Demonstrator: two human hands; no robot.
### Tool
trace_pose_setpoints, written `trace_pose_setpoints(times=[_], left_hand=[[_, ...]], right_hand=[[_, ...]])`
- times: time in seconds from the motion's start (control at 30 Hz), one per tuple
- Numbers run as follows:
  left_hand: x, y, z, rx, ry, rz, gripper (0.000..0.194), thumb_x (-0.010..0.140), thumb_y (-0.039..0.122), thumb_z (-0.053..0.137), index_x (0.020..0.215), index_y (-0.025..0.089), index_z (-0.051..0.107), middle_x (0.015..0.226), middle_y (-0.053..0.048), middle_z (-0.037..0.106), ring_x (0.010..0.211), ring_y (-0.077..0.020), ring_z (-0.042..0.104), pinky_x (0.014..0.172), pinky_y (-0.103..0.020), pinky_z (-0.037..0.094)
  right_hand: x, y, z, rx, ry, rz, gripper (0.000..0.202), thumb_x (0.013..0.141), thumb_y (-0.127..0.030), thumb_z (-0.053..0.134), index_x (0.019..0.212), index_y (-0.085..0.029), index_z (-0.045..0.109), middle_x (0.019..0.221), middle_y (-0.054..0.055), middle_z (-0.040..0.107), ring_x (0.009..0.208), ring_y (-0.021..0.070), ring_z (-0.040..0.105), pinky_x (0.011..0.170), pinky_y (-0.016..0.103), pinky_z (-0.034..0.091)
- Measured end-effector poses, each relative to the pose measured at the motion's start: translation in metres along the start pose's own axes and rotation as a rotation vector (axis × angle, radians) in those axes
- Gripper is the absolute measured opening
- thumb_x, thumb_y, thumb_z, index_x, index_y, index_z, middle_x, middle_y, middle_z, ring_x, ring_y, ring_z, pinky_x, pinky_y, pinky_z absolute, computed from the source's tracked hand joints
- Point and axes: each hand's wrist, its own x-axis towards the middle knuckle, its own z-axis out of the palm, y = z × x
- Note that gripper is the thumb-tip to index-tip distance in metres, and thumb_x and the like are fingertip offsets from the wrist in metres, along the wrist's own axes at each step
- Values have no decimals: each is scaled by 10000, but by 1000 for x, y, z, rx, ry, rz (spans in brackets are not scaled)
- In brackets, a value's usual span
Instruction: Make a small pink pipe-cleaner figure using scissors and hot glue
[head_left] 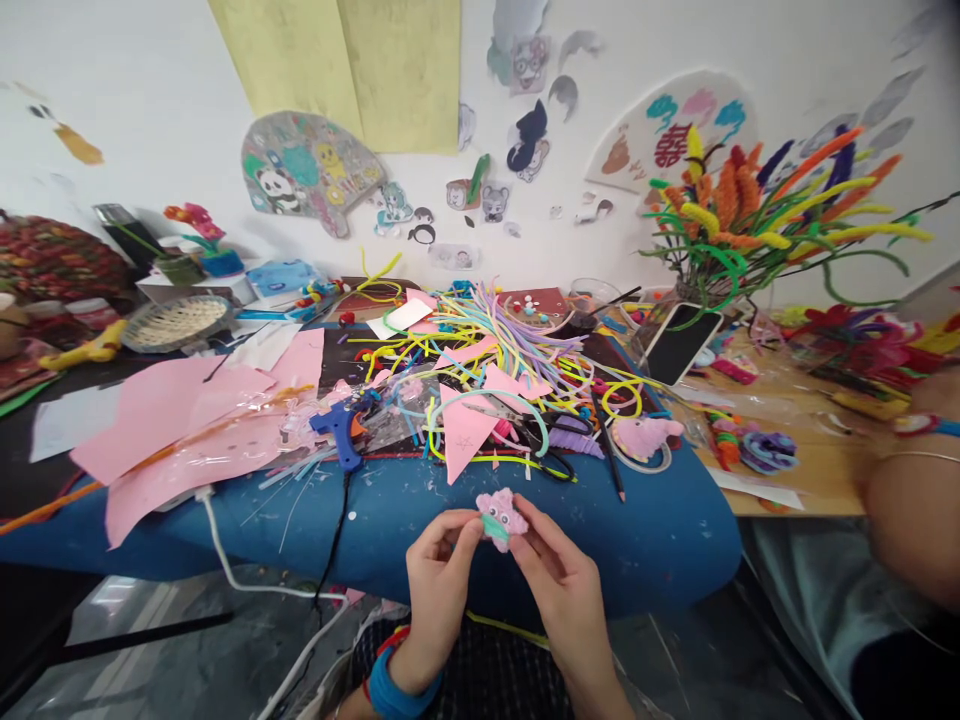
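Note:
Between my two hands, just past the table's front edge, is a small pink star-shaped fuzzy figure (501, 516) with two googly eyes and a green patch on its lower part. My left hand (442, 575) pinches its left side between thumb and fingers. On the other side, my right hand (559, 570) grips the star's right edge with its fingertips. Beyond the hands lie a cut pink paper piece (459, 440) with a faint drawing on it, black-handled scissors (559, 465) and a black pencil (611, 455).
A blue glue gun (341, 430) rests left of the paper, its cord hanging over the table edge (405, 520). Loose pipe cleaners (487, 320) are heaped mid-table. Pink sheets (187, 400) spread leftward. A phone (682, 343) leans at right, near another person's arm (911, 490).

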Motion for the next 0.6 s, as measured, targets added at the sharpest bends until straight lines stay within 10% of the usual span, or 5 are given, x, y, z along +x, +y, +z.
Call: trace_pose_setpoints(times=[0.6], left_hand=[[-2, 11, -6, -40, -65, 25, 101, 737, 233, 743, 768, 155, 687, 722, -28, 722, 689, -154, 682, 659, -223, 550]], right_hand=[[6, -3, -1, 152, -2, 141, 364, 712, -340, 778, 1035, -183, 719, 1009, 99, 750, 925, 259, 715, 863, 420, 584]])
